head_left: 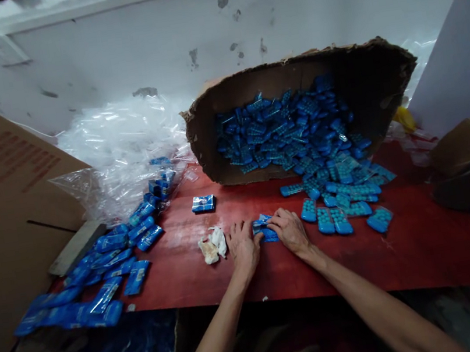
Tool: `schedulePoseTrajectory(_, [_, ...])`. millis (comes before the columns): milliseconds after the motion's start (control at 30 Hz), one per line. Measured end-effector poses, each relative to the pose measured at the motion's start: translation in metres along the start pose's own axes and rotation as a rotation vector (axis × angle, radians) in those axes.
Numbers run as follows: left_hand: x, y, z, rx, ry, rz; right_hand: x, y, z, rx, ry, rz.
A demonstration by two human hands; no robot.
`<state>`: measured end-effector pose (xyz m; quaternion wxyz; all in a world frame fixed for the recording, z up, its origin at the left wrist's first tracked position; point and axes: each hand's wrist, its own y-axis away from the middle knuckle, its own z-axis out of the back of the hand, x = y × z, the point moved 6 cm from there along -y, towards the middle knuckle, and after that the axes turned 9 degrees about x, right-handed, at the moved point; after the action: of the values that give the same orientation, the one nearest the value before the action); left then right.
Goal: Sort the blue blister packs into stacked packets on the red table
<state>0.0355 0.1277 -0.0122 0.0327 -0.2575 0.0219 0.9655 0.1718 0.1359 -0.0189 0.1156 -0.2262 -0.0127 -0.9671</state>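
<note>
At the middle of the red table, my left hand [242, 246] and my right hand [289, 230] meet at a small flat blue packet [264, 229]. The left thumb presses on its near edge while the other left fingers lie along its left side. My right fingers are bent down over its right part. The hands hide some of the packet, so I cannot tell if it is folded. A small stack of blue cards [203, 203] lies just behind my left hand. Crumpled white wadding [213, 245] sits to its left.
A torn-edged cardboard box [201, 145] lies on its side, spilling clear packs of blue beads [325, 220] onto the red table [421, 236]. Finished-looking blue packets [117, 258] are heaped at left, beside clear plastic bags [123, 139] and a large carton [3, 193].
</note>
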Motion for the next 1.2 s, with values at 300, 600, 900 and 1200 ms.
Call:
schedulePoseTrajectory(300, [-0.007,0.011,-0.001,0.124,0.947,0.038,0.004,0.021,0.022,-0.153,-0.718,0.047])
schedulePoseTrajectory(600, [-0.009,0.021,-0.025,0.171,1.317,0.188,0.006,0.017,-0.013,0.12,-1.355,-0.192])
schedulePoseTrajectory(900, [-0.002,0.026,-0.024,0.167,1.179,0.171,0.006,0.02,-0.011,0.133,-1.266,-0.204])
schedulePoseTrajectory(1200, [-0.004,0.03,-0.015,0.022,0.976,0.134,0.017,0.032,-0.008,-0.022,-1.098,-0.228])
